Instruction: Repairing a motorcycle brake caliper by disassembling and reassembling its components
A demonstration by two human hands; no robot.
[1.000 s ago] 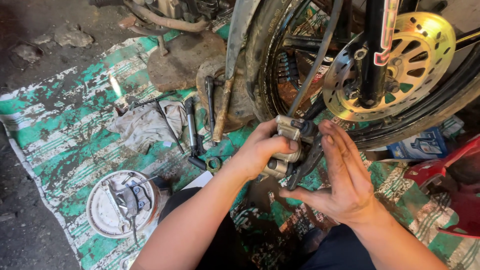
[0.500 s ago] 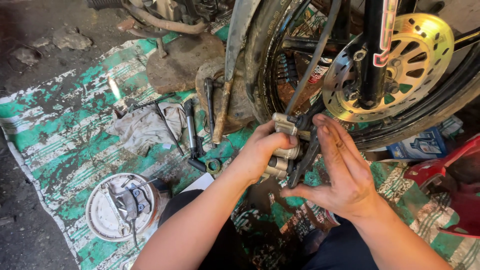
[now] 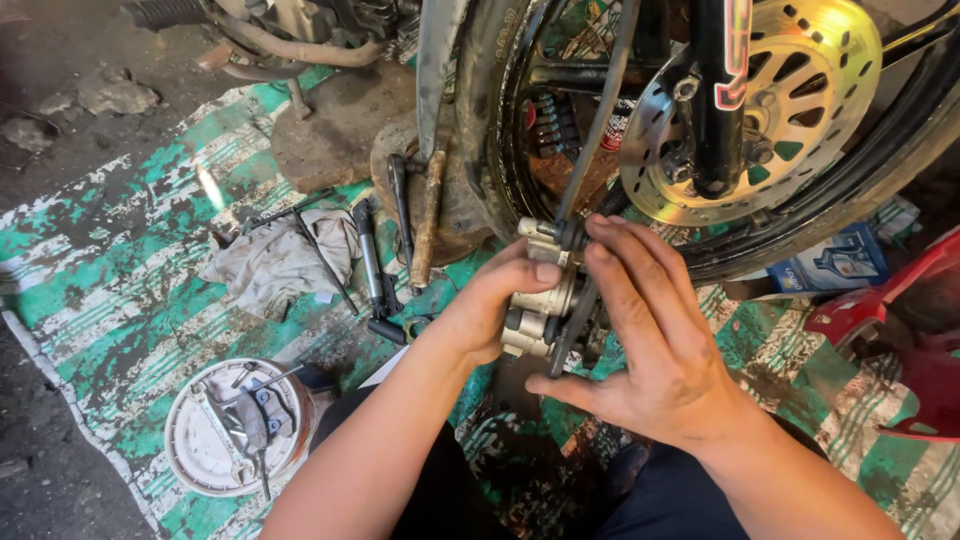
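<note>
A person crouches beside a motorcycle front wheel, seen from above. Both bare hands hold a pale metal brake caliper (image 3: pixel 540 305) in front of the tyre. The left hand (image 3: pixel 495 305) wraps the caliper from the left side, its fingers (image 3: pixel 545 272) curled closed around the body with the thumb pressed on top. The right hand (image 3: pixel 655 355) lies flat against the caliper's right side, its fingers (image 3: pixel 625 265) stretched almost straight rather than curled, fingertips pressing near the top where a black brake hose (image 3: pixel 600 120) meets the caliper and runs up past the wheel.

Just above and to the right of the fingers sits the slotted brake disc (image 3: pixel 800 90), with the black fork leg (image 3: pixel 715 100) crossing it. Left of the fingers, on a grimy green-and-white woven mat (image 3: pixel 110 290) spread on the floor, lie a dirty rag (image 3: pixel 275 265), a few black hand tools (image 3: pixel 370 265) and a rusty rod (image 3: pixel 425 220). Below and far left of the fingers stands a white round tub (image 3: pixel 195 445) holding small metal parts. A red plastic stool (image 3: pixel 900 340) stands to the right.

To handle this well, it seems wise to keep the caliper steady in the left hand, press evenly with the right, and avoid kinking the hose.
</note>
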